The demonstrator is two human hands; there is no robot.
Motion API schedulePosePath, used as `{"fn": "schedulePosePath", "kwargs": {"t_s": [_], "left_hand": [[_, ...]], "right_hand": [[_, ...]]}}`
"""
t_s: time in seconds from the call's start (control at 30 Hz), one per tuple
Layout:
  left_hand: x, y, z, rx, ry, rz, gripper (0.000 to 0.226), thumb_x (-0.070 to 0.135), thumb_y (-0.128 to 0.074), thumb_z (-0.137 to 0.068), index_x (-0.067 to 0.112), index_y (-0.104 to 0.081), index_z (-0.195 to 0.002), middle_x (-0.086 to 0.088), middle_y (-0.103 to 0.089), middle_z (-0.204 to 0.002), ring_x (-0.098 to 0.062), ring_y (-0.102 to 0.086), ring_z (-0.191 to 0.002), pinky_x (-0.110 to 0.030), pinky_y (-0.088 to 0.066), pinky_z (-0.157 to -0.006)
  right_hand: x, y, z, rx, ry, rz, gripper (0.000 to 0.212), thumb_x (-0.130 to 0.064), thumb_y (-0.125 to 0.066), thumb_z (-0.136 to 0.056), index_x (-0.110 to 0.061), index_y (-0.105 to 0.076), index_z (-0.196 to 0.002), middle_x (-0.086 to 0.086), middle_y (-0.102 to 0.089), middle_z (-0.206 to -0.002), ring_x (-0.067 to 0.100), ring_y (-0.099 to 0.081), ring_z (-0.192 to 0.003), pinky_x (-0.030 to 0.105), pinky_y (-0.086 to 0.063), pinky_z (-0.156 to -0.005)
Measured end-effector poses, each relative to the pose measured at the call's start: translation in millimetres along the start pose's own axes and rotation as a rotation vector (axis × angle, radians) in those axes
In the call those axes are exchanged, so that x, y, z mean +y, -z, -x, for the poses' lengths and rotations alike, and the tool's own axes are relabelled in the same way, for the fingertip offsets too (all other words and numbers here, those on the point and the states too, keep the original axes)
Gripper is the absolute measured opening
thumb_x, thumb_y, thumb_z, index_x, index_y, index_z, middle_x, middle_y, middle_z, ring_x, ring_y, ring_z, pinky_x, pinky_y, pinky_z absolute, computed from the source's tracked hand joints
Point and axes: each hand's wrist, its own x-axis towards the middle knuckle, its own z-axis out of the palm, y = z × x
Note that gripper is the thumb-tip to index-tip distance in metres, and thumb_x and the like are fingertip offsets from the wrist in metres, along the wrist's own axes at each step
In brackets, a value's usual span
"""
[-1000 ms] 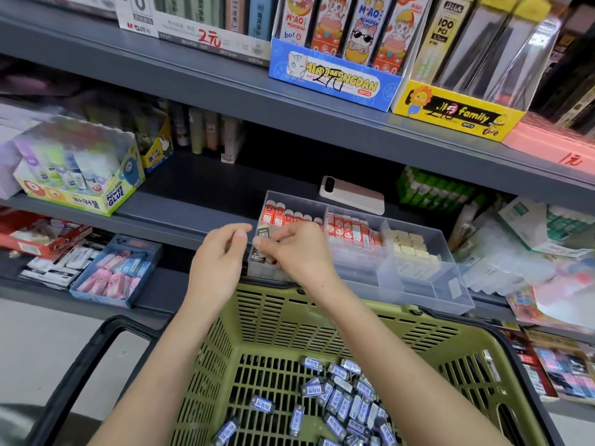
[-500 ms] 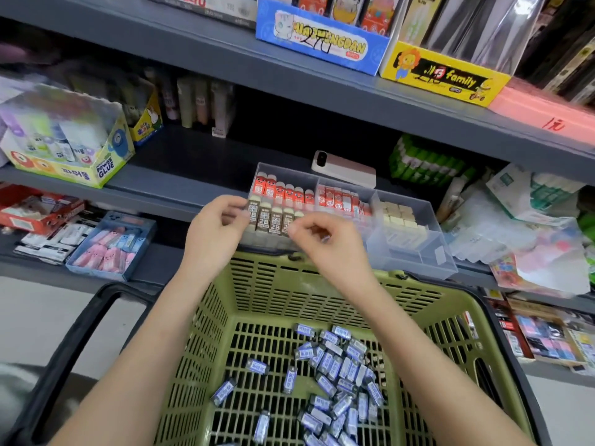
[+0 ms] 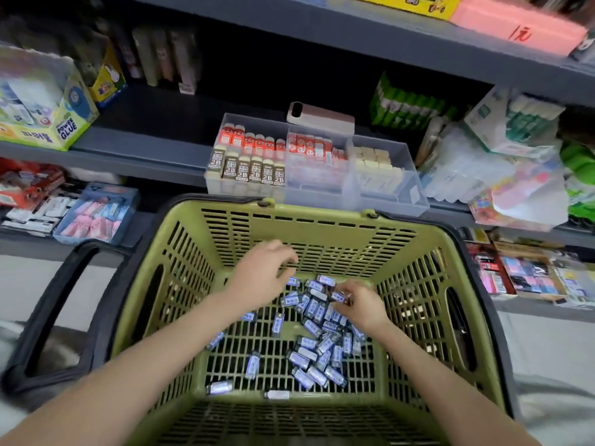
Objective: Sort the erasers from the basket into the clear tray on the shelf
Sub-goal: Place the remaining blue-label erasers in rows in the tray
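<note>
Head view: my right hand (image 3: 362,305) is on the erasers (image 3: 308,342) in the basket (image 3: 322,243), fingers pinching one at the pile's 12 o'clock edge, its long axis roughly 9-to-3. My left hand (image 3: 262,273) hangs loosely curled, empty, at the pile's 10 o'clock; the tray (image 3: 386,202) waits at 12.

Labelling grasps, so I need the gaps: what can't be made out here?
Head view only.
Right hand: curled fingers hide whether it holds an eraser.
Left hand: motion blur hides any contact.
Blue erasers: print too small.
Yellow box: cut by top edge.
</note>
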Motion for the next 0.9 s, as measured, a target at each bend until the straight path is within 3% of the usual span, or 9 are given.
{"fn": "schedulePosePath", "kwargs": {"t_s": [0.1, 0.17, 0.23, 0.4, 0.53, 0.63, 0.73, 0.8, 0.9], "left_hand": [[-17.7, -42.4, 2.4, -0.315, 0.103, -0.035, 0.037, 0.022, -0.062, -0.090, 0.018, -0.056, -0.126, -0.004, -0.056, -0.125, -0.021, -0.052, -0.115, -0.033, -0.041, -0.099], [-26.0, -66.9, 5.7, -0.431, 0.159, -0.032, 0.052, 0.025, -0.065, -0.088, 0.019, -0.047, -0.136, -0.009, -0.047, -0.138, -0.025, -0.046, -0.124, -0.033, -0.037, -0.104], [-29.6, -86.9, 6.8, -0.494, 0.200, -0.043, 0.063, 0.028, -0.067, -0.087, 0.023, -0.038, -0.143, -0.009, -0.039, -0.144, -0.027, -0.036, -0.131, -0.035, -0.032, -0.108], [-32.1, -106.5, 0.0, -0.374, 0.224, -0.051, 0.050, 0.020, -0.063, -0.090, 0.025, -0.044, -0.136, -0.004, -0.047, -0.133, -0.020, -0.049, -0.112, -0.030, -0.040, -0.095], [-35.8, -110.3, 0.1, -0.361, 0.191, -0.035, 0.045, 0.013, -0.060, -0.091, 0.022, -0.048, -0.133, -0.003, -0.051, -0.134, -0.022, -0.054, -0.115, -0.030, -0.043, -0.098], [-36.3, -110.2, -0.9, -0.317, 0.244, 0.045, 0.043, 0.007, -0.056, -0.091, 0.021, -0.051, -0.132, -0.005, -0.053, -0.134, -0.022, -0.061, -0.104, -0.025, -0.045, -0.090], [-35.3, -106.1, -3.8, -0.243, 0.453, 0.351, 0.041, -0.004, -0.052, -0.089, 0.014, -0.057, -0.125, -0.013, -0.062, -0.122, -0.027, -0.065, -0.090, -0.028, -0.047, -0.073], [-33.8, -97.9, -4.0, -0.199, 0.722, 0.806, 0.038, -0.010, -0.050, -0.088, 0.012, -0.058, -0.118, -0.019, -0.060, -0.117, -0.025, -0.063, -0.075, -0.034, -0.053, -0.068], [-32.7, -83.3, -1.2, -0.164, 1.018, 1.378, 0.036, -0.012, -0.045, -0.087, 0.009, -0.053, -0.116, -0.018, -0.054, -0.109, -0.029, -0.058, -0.082, -0.030, -0.056, -0.061]], "right_hand": [[7.4, -10.1, -5.7, -0.061, 0.070, 0.133, 0.065, -0.049, -0.069, -0.076, -0.026, -0.046, -0.133, 0.003, -0.045, -0.136, 0.024, -0.040, -0.122, 0.033, -0.036, -0.100], [11.9, -12.4, -6.0, -0.158, 0.094, 0.206, 0.086, -0.059, -0.071, -0.068, -0.030, -0.033, -0.140, 0.005, -0.032, -0.141, 0.030, -0.026, -0.131, 0.040, -0.032, -0.104], [17.7, -14.9, -4.6, -0.210, 0.118, 0.316, 0.101, -0.067, -0.071, -0.061, -0.035, -0.023, -0.143, 0.004, -0.023, -0.145, 0.029, -0.020, -0.133, 0.041, -0.040, -0.098], [24.8, -23.1, -4.3, -0.261, 0.076, 0.409, 0.114, -0.074, -0.070, -0.054, -0.041, -0.008, -0.144, 0.012, -0.014, -0.151, 0.037, -0.022, -0.135, 0.042, -0.046, -0.091], [27.9, -22.6, -6.8, -0.240, 0.061, 0.154, 0.105, -0.061, -0.079, -0.054, -0.041, -0.023, -0.140, 0.012, -0.029, -0.133, 0.038, -0.032, -0.125, 0.044, -0.039, -0.099], [27.7, -21.5, -6.3, -0.221, 0.079, 0.126, 0.100, -0.058, -0.081, -0.054, -0.040, -0.029, -0.138, 0.010, -0.032, -0.125, 0.035, -0.037, -0.116, 0.042, -0.040, -0.097], [23.2, -25.2, -5.3, -0.191, 0.111, 0.074, 0.082, -0.050, -0.080, -0.062, -0.032, -0.042, -0.133, 0.003, -0.034, -0.116, 0.028, -0.041, -0.112, 0.036, -0.039, -0.098], [18.0, -28.4, -4.9, -0.184, 0.116, 0.024, 0.063, -0.042, -0.078, -0.069, -0.028, -0.051, -0.124, 0.002, -0.037, -0.115, 0.025, -0.044, -0.112, 0.033, -0.038, -0.098], [11.6, -33.9, -4.8, -0.231, 0.100, 0.031, 0.060, -0.045, -0.075, -0.072, -0.031, -0.048, -0.124, 0.005, -0.041, -0.124, 0.027, -0.044, -0.116, 0.032, -0.039, -0.095]]}}
